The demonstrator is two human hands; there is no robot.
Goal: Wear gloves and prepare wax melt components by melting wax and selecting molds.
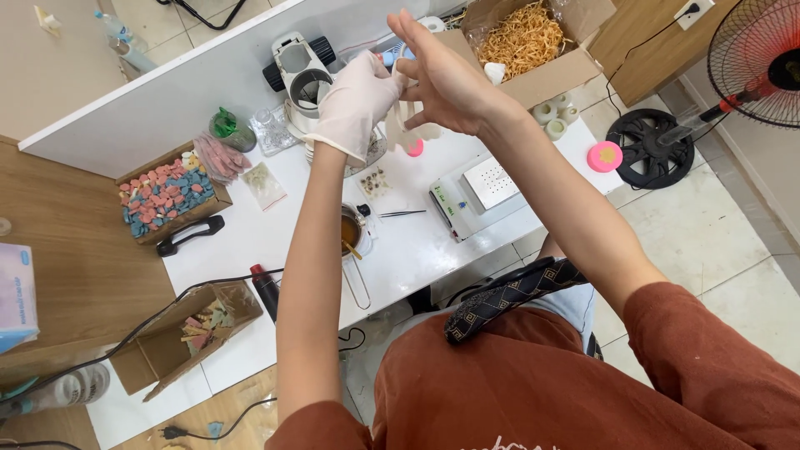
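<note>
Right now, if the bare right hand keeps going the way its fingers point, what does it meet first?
The right hand points up-left in the picture, toward the gloved left hand. It would likely meet that glove first, then the white machine behind; depth is unclear from above.
</note>
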